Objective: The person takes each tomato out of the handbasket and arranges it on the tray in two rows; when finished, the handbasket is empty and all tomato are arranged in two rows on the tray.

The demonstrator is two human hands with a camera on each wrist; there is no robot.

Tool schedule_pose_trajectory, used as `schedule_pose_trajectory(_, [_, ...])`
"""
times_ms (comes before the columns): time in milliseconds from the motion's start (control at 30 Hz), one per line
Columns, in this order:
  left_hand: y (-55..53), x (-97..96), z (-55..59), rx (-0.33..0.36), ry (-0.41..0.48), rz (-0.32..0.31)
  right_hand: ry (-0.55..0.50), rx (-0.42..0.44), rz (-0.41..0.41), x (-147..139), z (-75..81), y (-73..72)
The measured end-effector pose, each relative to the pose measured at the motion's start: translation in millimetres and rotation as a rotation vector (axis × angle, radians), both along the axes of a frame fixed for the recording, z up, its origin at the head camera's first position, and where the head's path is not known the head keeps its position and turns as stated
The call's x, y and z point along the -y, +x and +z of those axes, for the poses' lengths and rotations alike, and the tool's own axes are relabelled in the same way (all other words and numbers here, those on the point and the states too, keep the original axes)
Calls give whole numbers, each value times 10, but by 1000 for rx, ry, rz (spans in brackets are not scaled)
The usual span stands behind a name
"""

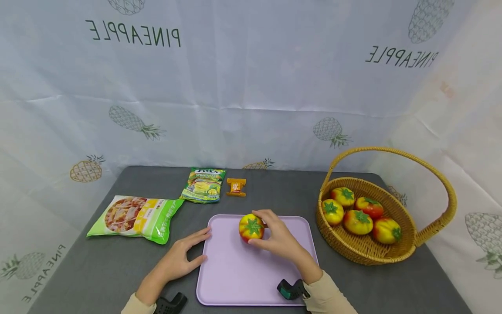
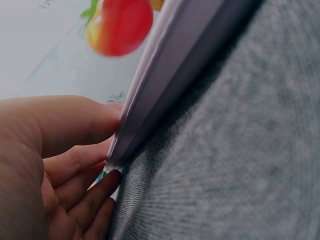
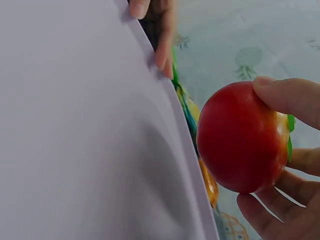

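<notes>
A red-and-yellow tomato (image 1: 251,227) with a green leafy top is in my right hand (image 1: 277,235), pinched between thumb and fingers. It is held above the lilac tray (image 1: 243,279); the right wrist view shows the tomato's smooth red underside (image 3: 240,137) apart from the tray surface. My left hand (image 1: 179,258) rests at the tray's left edge. In the left wrist view, its thumb and fingertips touch the tray's rim (image 2: 145,90), fingers fairly straight.
On the right, a wicker basket (image 1: 345,250) with a tall handle holds several similar tomatoes (image 1: 358,222). Behind the tray lie a green candy bag (image 1: 204,186) and a small orange packet (image 1: 236,187). A green-and-white food bag (image 1: 135,218) lies on the grey table (image 1: 98,270) at left.
</notes>
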State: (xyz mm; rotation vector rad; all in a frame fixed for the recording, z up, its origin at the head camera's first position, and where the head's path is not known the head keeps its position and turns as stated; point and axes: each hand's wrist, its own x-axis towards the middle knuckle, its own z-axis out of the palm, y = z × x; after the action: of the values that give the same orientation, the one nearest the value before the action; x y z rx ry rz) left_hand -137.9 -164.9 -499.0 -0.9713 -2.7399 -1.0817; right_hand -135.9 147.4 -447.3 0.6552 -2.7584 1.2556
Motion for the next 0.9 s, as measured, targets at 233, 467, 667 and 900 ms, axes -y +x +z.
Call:
schedule_pose_trajectory(233, [6, -1, 0, 30, 3, -6, 17, 18, 12, 313, -110, -143])
schedule_pose_trajectory(467, [-5, -1, 7, 47, -6, -6, 49, 16, -44, 556, -205, -225])
schedule_pose_trajectory(667, [-13, -9, 20, 39, -7, -3, 50, -41, -50, 643, -210, -237])
schedule_pose_trajectory(900, [5, -12, 27, 49, -10, -3, 50, -26, -37, 639, -253, -219])
